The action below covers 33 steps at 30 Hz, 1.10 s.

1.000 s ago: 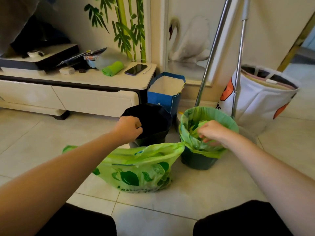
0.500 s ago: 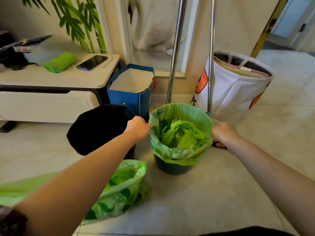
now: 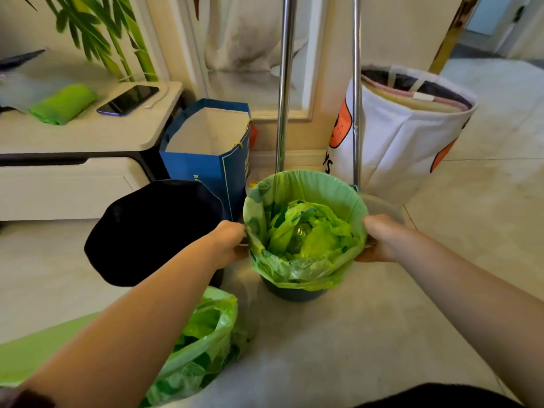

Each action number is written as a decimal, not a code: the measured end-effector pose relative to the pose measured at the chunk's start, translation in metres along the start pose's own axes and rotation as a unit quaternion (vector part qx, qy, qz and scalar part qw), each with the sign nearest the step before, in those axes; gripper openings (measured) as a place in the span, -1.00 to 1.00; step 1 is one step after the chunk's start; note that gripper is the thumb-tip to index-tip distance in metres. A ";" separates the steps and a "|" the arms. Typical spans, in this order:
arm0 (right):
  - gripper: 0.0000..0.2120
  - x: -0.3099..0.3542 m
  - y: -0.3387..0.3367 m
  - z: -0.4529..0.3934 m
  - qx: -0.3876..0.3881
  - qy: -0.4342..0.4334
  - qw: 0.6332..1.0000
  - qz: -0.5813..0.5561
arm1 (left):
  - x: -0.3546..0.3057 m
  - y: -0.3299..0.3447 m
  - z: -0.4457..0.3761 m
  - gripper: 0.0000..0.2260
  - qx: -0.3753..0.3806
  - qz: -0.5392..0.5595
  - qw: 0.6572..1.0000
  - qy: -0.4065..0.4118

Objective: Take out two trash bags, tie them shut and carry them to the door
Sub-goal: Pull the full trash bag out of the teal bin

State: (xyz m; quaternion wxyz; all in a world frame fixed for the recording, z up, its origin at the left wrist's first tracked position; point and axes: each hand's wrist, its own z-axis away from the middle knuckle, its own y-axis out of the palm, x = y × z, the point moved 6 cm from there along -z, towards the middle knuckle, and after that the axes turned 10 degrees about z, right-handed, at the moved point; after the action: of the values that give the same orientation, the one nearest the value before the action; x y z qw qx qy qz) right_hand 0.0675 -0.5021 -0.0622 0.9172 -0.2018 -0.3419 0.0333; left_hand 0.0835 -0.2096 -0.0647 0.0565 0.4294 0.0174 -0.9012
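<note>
Pale floor tiles (image 3: 382, 334) filled most of what I could see, with a low white cabinet (image 3: 88, 136) along the wall to my left and a doorway opening away at the upper right. I had the left hand (image 3: 232, 241) and the right hand (image 3: 379, 240) set against opposite sides of the green-lined bin (image 3: 294, 293), each closed on the folded-over rim of the green liner bag (image 3: 306, 189); how firm either pinch was I could not tell, since the fingers curled out of sight under the fold. Crumpled green plastic sat down inside the liner. One green trash bag (image 3: 203, 343) already lay on the floor beside my left forearm, mouth open and not yet tied, so I judged this to be the lifting-out of the second bag. My next move, as I read it, called for peeling the rim free evenly on both sides and drawing the liner straight up. Room was tight behind: two metal poles (image 3: 284, 83) stood just past the bin's far rim, a white fabric basket (image 3: 412, 136) to its right rear, a blue paper bag (image 3: 206, 160) and a black-lined bin (image 3: 153, 231) close on the left. Open floor lay toward me and to the right, the better way to swing the bag clear.
</note>
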 end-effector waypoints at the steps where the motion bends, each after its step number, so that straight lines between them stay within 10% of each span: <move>1: -0.79 -0.001 0.000 0.000 0.004 0.002 1.000 -0.017 | -0.001 0.001 0.000 -0.79 0.005 0.012 1.000 -0.003; 11: -0.81 0.009 -0.019 0.000 -0.067 -0.059 0.995 -0.045 | -0.015 -0.006 0.011 -0.91 -0.006 0.053 0.999 0.002; 20: -0.71 0.059 -0.030 0.041 -0.215 -0.295 0.928 0.071 | -0.049 -0.014 0.029 -0.86 -0.048 0.015 0.992 0.112; 33: -0.73 0.051 -0.074 0.077 -0.326 -0.323 0.889 0.017 | -0.093 -0.078 0.056 -0.83 -0.138 -0.062 0.956 0.253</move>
State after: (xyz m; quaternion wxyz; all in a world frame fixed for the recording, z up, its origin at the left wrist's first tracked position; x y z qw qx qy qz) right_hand 0.0509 -0.5334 0.0512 0.6384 -0.4729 -0.6073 -0.0011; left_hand 0.0890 -0.1281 0.0412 0.0527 0.6295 0.1817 -0.7537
